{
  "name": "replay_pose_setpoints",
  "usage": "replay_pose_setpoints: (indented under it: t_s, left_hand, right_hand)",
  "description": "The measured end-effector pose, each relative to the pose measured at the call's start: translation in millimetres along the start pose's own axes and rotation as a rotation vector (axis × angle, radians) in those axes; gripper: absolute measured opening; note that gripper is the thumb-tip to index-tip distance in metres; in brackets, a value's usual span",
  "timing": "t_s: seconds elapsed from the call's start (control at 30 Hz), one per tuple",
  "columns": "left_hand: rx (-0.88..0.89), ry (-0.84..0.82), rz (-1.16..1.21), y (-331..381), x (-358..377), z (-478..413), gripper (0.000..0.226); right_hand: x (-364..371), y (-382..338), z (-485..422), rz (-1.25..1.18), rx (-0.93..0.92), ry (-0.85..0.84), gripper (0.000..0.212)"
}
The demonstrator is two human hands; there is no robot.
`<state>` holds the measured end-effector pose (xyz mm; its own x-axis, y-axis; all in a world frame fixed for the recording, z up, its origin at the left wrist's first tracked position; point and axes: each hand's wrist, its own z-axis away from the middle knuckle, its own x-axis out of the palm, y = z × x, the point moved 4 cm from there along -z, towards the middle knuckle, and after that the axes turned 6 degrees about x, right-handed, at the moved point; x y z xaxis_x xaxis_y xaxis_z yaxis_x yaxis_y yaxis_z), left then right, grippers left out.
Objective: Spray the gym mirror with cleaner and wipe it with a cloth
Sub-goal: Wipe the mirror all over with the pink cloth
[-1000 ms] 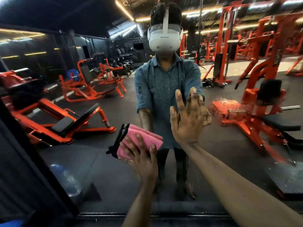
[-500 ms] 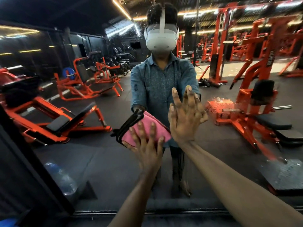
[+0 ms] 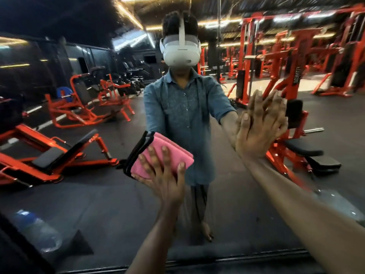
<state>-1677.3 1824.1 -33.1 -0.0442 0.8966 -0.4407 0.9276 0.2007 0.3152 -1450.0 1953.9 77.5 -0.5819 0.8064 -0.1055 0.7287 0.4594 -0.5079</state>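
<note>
Left hand [image 3: 165, 175] flat on pink cloth [image 3: 158, 161] against mirror [image 3: 98, 194]; right hand [image 3: 258, 131] spread wide; no legible writing.

Two bare arms reach out from the near edge, each ending in a bare hand: the left hand [image 3: 164, 175] and the right hand [image 3: 258, 131]. No sleeves, watch or rings show on the arms themselves.

The glass far ahead shows the whole person. A smooth white plastic headset [image 3: 180, 50] covers the eyes, with a white strap running up over dark hair. The person wears a blue-grey button-up shirt with a collar [image 3: 183, 123], speckled with tiny light dots, its sleeves rolled up above the elbows. Below it hangs a dark cloth wrap [image 3: 199, 202] around the legs. The feet are bare.
</note>
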Motion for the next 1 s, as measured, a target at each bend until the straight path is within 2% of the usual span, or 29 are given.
replay_pose_setpoints:
  t_s: [0.07, 0.17, 0.27, 0.33, 0.47, 0.53, 0.6, 0.67, 0.73, 0.8, 0.93, 1.0]
  left_hand:
    - [-0.043, 0.035, 0.054, 4.9, -1.8, -11.7, 0.078]
    - [-0.067, 0.184, 0.077, 13.9, -32.3, -80.5, 0.078]
    - [-0.219, 0.283, 0.011, 19.1, -51.6, -125.7, 0.075]
    - [-0.182, 0.228, -0.047, 28.2, -38.5, -101.4, 0.074]
    - [0.106, -0.051, -0.056, 31.8, 12.5, 0.9, 0.081]
    - [0.155, -0.081, 0.003, 27.5, 14.1, 3.9, 0.08]
    - [0.075, 0.019, 0.069, 25.9, -5.4, -30.4, 0.078]
    - [-0.123, 0.176, 0.069, 24.5, -26.3, -81.1, 0.082]
    - [-0.262, 0.246, 0.02, 30.6, -34.7, -106.4, 0.085]
    - [-0.178, 0.19, -0.037, 42.9, -24.4, -89.7, 0.085]
    - [0.207, -0.084, -0.078, 54.1, 19.7, -3.5, 0.082]
    - [0.194, -0.052, -0.021, 55.6, 17.5, -18.4, 0.078]
  right_hand:
    - [3.0, 2.4, 1.6, 0.036, -0.012, -0.019, 0.058]
    - [5.2, 1.8, 1.9, 0.072, -0.005, -0.01, 0.058]
    - [4.3, 1.8, 2.2, 0.081, -0.009, -0.013, 0.059]
    - [2.5, 0.5, 1.9, 0.089, -0.005, -0.01, 0.059]
    - [2.1, 0.5, 3.0, 0.094, -0.008, -0.003, 0.059]
    - [5.4, 1.5, 2.3, 0.091, -0.012, -0.007, 0.058]
    - [6.9, 3.9, 3.1, 0.098, -0.007, -0.013, 0.059]
    - [7.5, 3.7, 2.8, 0.105, -0.007, -0.003, 0.059]
    - [7.3, 3.8, 2.1, 0.106, -0.015, -0.002, 0.059]
    - [7.2, 4.0, 1.6, 0.115, -0.021, -0.011, 0.06]
    - [5.5, 4.3, 1.9, 0.139, -0.015, -0.028, 0.059]
    - [5.4, 4.5, -0.1, 0.118, 0.0, -0.026, 0.06]
